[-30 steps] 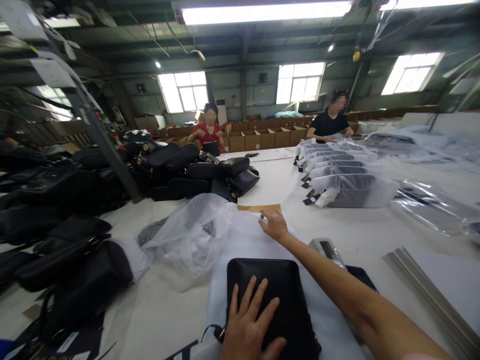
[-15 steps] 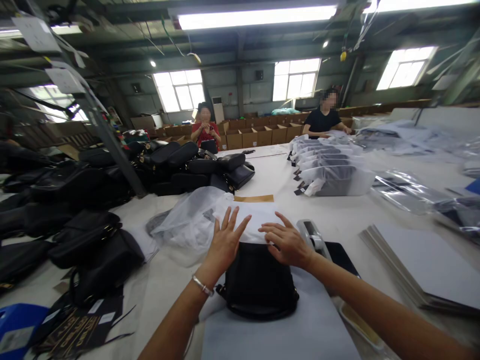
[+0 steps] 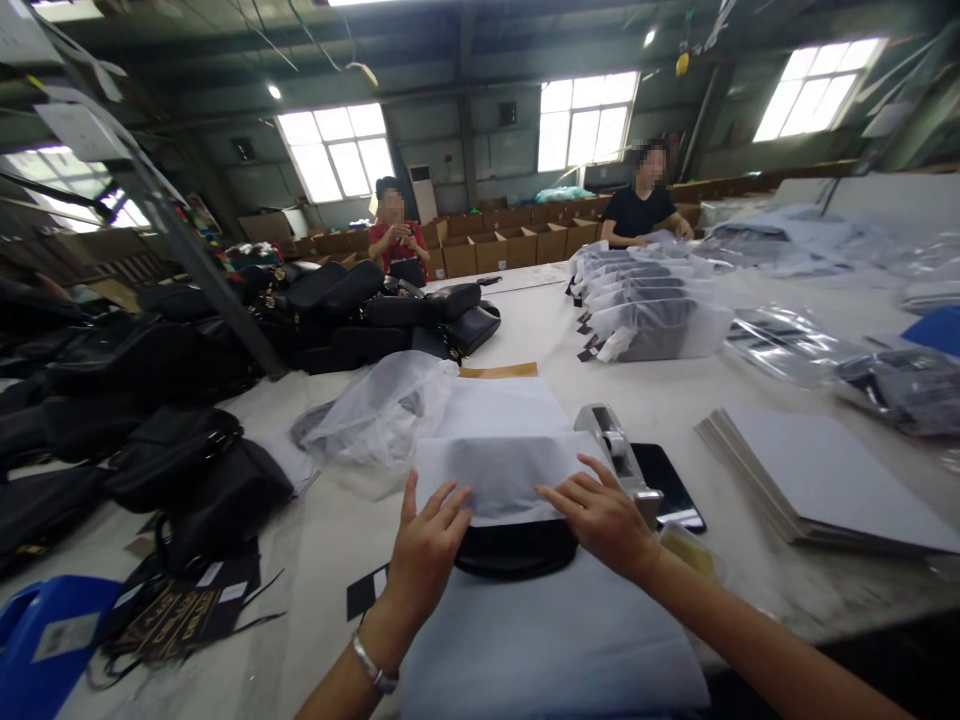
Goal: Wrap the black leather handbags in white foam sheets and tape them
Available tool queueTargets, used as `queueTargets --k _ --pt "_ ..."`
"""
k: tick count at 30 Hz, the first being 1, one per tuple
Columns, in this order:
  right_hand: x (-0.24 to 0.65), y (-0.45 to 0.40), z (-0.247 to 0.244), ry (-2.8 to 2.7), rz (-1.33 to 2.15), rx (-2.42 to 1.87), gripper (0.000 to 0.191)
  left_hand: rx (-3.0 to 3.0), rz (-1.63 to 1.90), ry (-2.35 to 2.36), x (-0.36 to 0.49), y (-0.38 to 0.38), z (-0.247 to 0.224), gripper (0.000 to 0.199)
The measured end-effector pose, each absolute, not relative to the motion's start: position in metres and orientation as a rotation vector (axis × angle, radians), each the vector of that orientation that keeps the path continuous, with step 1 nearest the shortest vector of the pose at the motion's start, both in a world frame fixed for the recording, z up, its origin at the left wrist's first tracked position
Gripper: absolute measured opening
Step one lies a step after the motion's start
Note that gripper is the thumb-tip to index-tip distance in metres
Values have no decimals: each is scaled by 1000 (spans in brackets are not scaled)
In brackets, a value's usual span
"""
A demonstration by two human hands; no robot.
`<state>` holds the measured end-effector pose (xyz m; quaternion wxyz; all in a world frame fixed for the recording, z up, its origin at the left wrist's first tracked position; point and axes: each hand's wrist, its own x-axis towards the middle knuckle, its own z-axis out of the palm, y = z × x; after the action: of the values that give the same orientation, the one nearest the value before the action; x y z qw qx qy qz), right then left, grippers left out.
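A black bag (image 3: pixel 516 552) lies in front of me on sheets of white paper (image 3: pixel 555 640). White tissue paper (image 3: pixel 499 475) is folded over its upper part, so only the lower rounded edge shows. My left hand (image 3: pixel 431 535) rests on the left edge of the tissue, fingers spread. At the right edge, my right hand (image 3: pixel 604 515) has its fingers on the tissue, thumb and index near its lower corner, with nothing plainly gripped. A black tag (image 3: pixel 366 592) lies beside my left wrist.
A tape dispenser (image 3: pixel 619 455) and a phone (image 3: pixel 667 485) sit right of the bag. Grey boards (image 3: pixel 832 480) are stacked farther right. Black bags (image 3: pixel 202 470) pile up on the left, near a blue container (image 3: pixel 56 640). Two people are across the table.
The tissue has come down over the bag, covering most of it. Both hands have moved toward me, and the black tag now shows by my left wrist. The view has shifted.
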<state>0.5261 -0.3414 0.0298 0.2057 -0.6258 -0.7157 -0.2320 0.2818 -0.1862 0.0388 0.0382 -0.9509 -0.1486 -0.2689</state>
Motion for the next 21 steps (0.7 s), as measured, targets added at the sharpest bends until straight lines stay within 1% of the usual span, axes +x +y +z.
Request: queueTargets --k 3,6,7,10,11,12,17,19,21 --pt "523 -348 16 -1943 -631 -1719 33 -2966 -790 -387 275 -183 30 21" --pt "521 -353 5 -1922 -629 -1697 35 -3026 -734 -389 275 -183 34 19" --pt "521 -355 2 -1921 -623 -1690 35 -3046 -707 -383 278 -185 38 22" --pt "521 -357 -4 -1916 -588 -1676 38 -3106 -581 -289 291 -192 44 52" --pt "521 -358 -6 -1912 -573 -1673 38 -3125 -532 -247 296 -194 43 58" --pt "522 -360 -7 -1906 -559 -1673 38 -3141 -483 -211 300 -195 41 60" --pt "519 -385 -7 -1860 -472 -1712 40 -3155 -393 -157 298 -202 13 51" --pt "511 -401 -7 -1838 -385 -1712 36 -3148 -395 -171 292 -207 5 52" --pt "501 -416 -6 -1848 -212 -1685 28 -3150 -398 -198 288 -212 0 53"
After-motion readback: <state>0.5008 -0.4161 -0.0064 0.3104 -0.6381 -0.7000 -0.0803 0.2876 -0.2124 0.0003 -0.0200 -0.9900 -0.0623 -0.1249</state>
